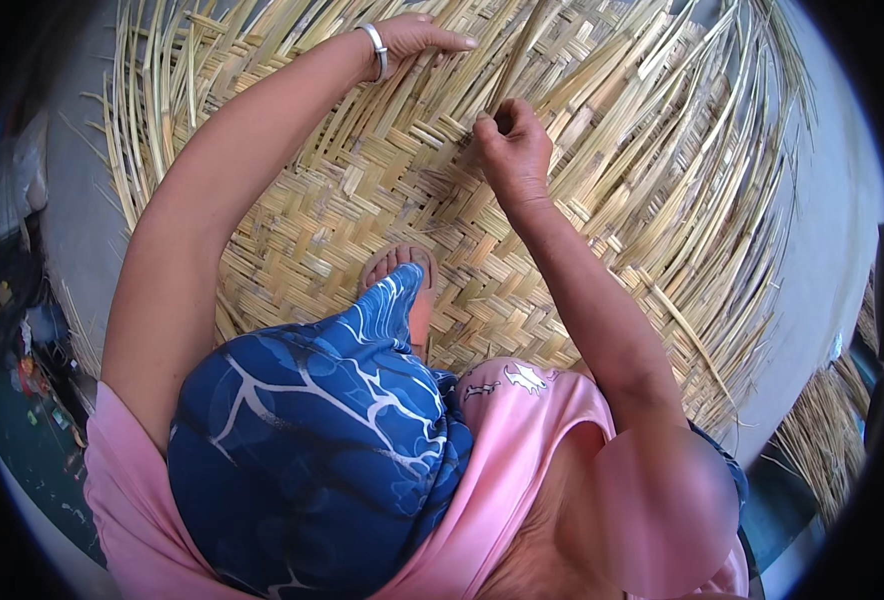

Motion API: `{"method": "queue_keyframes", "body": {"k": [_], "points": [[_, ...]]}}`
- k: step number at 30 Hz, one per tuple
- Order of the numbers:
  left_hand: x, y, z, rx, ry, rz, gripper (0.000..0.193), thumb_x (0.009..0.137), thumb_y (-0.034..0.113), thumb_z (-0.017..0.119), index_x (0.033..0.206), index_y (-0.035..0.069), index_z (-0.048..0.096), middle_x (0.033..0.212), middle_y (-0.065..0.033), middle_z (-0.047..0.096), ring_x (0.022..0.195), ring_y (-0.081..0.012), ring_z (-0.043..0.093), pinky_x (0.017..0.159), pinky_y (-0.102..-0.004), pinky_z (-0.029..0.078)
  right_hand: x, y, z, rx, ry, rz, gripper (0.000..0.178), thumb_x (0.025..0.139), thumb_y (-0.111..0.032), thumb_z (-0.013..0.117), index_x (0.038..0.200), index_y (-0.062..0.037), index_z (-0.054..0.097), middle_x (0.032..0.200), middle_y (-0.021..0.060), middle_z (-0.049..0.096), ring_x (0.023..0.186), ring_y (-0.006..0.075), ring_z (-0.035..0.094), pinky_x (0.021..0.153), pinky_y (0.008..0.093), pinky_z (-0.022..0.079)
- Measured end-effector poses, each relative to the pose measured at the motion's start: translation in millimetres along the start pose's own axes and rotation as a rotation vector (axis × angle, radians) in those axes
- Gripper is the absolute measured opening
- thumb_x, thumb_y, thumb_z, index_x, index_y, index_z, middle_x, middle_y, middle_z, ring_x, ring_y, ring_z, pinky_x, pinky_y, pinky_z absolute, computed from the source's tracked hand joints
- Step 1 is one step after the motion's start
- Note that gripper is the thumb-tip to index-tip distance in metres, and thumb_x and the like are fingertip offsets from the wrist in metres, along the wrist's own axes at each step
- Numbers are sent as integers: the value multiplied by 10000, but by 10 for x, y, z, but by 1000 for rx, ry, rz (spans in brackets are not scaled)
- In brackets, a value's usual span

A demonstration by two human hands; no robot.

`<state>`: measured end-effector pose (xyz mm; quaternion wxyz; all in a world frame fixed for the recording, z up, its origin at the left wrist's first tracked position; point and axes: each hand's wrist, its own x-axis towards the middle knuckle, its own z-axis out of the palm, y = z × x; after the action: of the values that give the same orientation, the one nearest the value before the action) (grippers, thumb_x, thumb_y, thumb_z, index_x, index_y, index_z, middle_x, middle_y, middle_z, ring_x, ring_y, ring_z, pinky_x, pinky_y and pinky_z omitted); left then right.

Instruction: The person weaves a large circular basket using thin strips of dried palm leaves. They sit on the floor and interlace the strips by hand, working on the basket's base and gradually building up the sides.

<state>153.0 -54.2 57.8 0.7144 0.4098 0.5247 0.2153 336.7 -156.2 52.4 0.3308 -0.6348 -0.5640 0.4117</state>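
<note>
Grey floor (834, 190) is partly covered by woven matting (307, 215); one strip (524, 48) is pinched by right fingers (530, 124), left hand's (409, 40) grip cannot be told; splitting could be caused by overbending

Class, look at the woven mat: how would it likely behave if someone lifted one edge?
The woven mat would probably bend somewhat, being interlaced from thin, flat strips. Its loose strips would likely splay, since their ends are unwoven. It seems unlikely to roll, spread broadly across the floor.
</note>
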Motion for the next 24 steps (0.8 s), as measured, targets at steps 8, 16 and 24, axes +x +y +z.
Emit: {"method": "queue_keyframes", "body": {"k": [8,16,24], "points": [[71,164,120,-40,-162,-249,414,739,272,764,1026,42,575,862,-65,654,726,-151,663,640,-340,585,45,190,51,163,12,145,213,731,-180,607,798,3,519,669,148,574,618,275,569,632,362,475],[97,83,128,44,-52,-138,749,656,94,800,1249,-11,354,1022,-139,611,869,-227,644,721,-428,563,98,238,109,134,-10,182,225,745,-203,596,821,-4,525,677,154,586,644,294,587,638,373,476],[-104,88,120,-128,-157,-96,485,742,94,733,1166,9,511,1022,-97,626,886,-207,640,756,-392,558,81,231,86,-251,-191,-168,299,797,-197,585,1072,-86,555,1042,146,575,909,349,577,776,419,479]]}}
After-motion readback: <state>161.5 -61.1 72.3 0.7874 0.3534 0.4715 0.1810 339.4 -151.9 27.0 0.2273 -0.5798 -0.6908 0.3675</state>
